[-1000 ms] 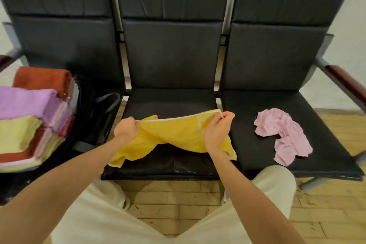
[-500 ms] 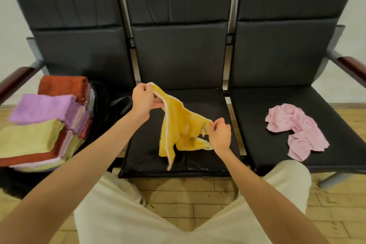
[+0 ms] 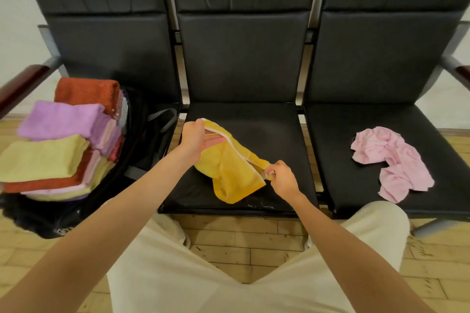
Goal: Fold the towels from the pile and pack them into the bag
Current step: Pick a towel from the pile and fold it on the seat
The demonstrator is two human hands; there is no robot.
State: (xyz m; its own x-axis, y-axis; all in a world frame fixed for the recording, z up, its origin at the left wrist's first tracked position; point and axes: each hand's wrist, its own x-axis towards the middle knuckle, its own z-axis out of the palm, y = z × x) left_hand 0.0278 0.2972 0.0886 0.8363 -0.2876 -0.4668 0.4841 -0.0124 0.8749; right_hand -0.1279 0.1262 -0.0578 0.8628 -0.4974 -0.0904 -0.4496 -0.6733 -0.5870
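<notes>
A yellow towel point(image 3: 232, 173) with a white hem hangs between my hands over the middle seat point(image 3: 274, 122). My left hand point(image 3: 194, 141) holds its upper end between thumb and fingers. Lower and to the right, my right hand point(image 3: 282, 179) pinches the other end of the hem. The towel's lower part sags onto the seat. A crumpled pink towel point(image 3: 393, 160) lies on the right seat point(image 3: 356, 185). On the left seat an open black bag point(image 3: 142, 134) holds a stack of folded towels point(image 3: 58, 145) in red, purple, yellow and pink.
Three black padded seats stand in a row with tall backrests point(image 3: 244, 53). Wooden armrests point(image 3: 23, 84) stick out at both ends. The floor is wooden parquet point(image 3: 254, 239). My knees in light trousers point(image 3: 229, 287) are close to the middle seat's front edge.
The towel was stretched wide between both hands, then turned; my left hand rose and my right dropped. Now the hem runs diagonally and the towel sags onto the seat.
</notes>
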